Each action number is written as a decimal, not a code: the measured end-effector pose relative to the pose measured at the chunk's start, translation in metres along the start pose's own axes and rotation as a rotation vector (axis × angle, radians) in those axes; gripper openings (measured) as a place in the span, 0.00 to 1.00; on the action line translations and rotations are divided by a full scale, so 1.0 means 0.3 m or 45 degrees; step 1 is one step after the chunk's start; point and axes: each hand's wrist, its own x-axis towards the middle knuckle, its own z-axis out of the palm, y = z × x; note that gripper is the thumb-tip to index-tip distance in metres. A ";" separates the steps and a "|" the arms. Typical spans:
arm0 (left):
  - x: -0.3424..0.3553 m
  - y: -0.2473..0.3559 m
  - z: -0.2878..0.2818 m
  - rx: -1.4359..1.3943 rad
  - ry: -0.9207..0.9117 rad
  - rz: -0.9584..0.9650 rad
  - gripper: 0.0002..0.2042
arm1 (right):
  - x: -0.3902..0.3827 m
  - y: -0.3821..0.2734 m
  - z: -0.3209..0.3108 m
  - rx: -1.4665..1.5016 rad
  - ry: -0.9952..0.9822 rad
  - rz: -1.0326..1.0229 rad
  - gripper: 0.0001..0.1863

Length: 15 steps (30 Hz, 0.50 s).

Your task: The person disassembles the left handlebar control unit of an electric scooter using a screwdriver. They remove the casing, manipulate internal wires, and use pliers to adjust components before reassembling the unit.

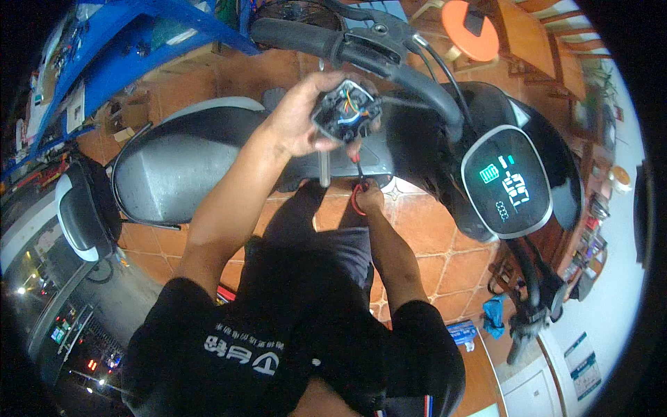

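Observation:
My left hand (300,118) is wrapped round an open black plastic switch housing (346,115). Thin coloured wires, among them yellow, green, red and blue, show inside it. A black cable runs from the housing toward the electric scooter's handlebar (410,73). Just below, my right hand (373,198) is closed on a slim red-handled tool (358,187), which points up toward the underside of the housing. The fingers partly cover the tool, so its exact kind is unclear.
The scooter's black seat (184,167) lies to the left, with a rear box (87,201) beyond. At right glows the dashboard display (507,184). A blue shelf frame (194,31) stands at the far left, and an orange-topped stool (469,31) at the far right.

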 end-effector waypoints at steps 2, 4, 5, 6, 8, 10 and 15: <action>0.004 0.005 -0.010 -0.037 -0.064 0.054 0.24 | 0.131 -0.048 0.124 -0.230 -0.274 0.020 0.24; -0.010 -0.019 0.032 -0.002 0.052 0.115 0.25 | 0.222 -0.130 0.233 -0.028 -0.268 0.072 0.24; -0.017 -0.023 0.053 0.001 0.132 0.107 0.25 | 0.242 -0.155 0.272 -0.005 -0.269 0.084 0.24; -0.008 -0.037 0.029 -0.082 -0.001 0.104 0.25 | 0.267 -0.186 0.310 0.014 -0.268 0.097 0.24; -0.005 -0.031 0.025 -0.046 -0.008 0.127 0.25 | 0.340 -0.233 0.339 0.055 -0.250 0.093 0.24; -0.002 -0.056 0.010 -0.017 0.054 0.149 0.24 | 0.356 -0.252 0.350 0.135 -0.245 0.087 0.24; -0.034 -0.054 -0.005 0.143 0.038 0.073 0.29 | 0.138 -0.305 0.169 0.766 -0.280 0.032 0.24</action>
